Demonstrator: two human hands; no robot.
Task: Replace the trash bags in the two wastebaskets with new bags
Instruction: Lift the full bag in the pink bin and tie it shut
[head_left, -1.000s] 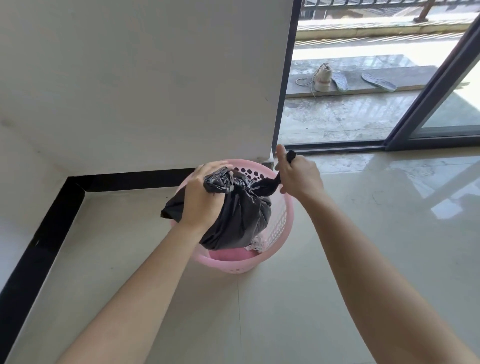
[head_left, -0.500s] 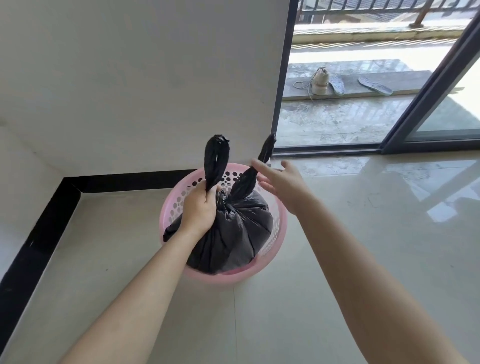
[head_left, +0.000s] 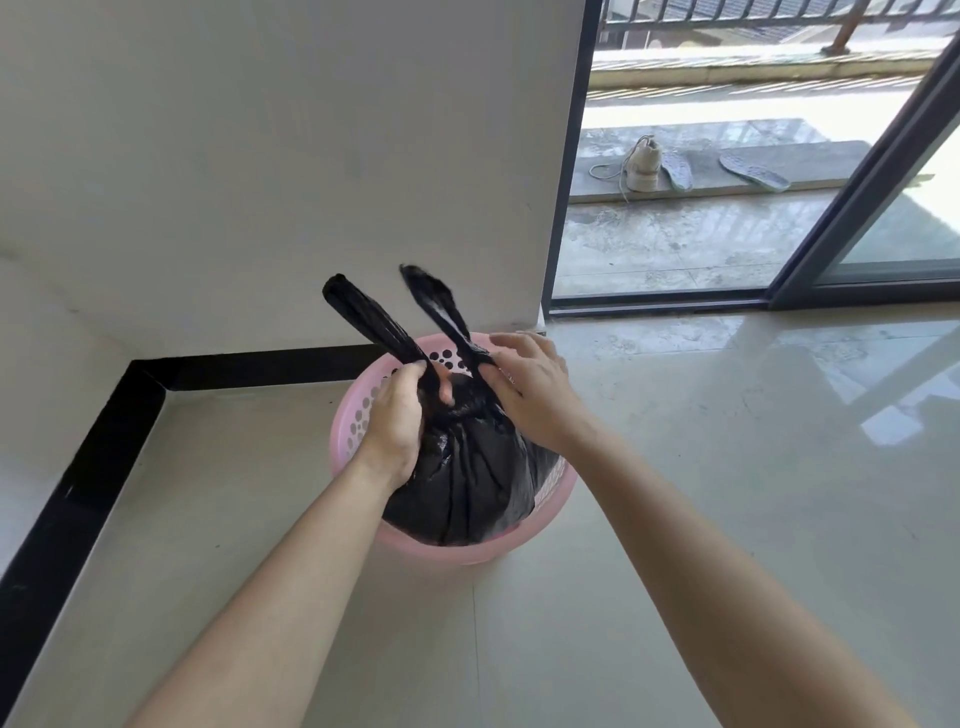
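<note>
A full black trash bag (head_left: 470, 483) sits in a pink perforated wastebasket (head_left: 358, 415) on the tiled floor by the wall corner. Its mouth is gathered into a neck with two twisted tails sticking up. My left hand (head_left: 397, 421) grips the base of the left tail at the neck. My right hand (head_left: 530, 389) pinches the base of the right tail with thumb and forefinger, its other fingers spread. Only one wastebasket is in view.
A white wall with a black skirting board (head_left: 104, 441) runs behind and to the left of the basket. To the right, a sliding glass door frame (head_left: 852, 208) opens onto a balcony with a shoe (head_left: 644, 166) and insoles.
The right hand let go of its tail, hovered open, then took hold of it again at the base. The bag dropped lower into the basket, both tails now standing up.
</note>
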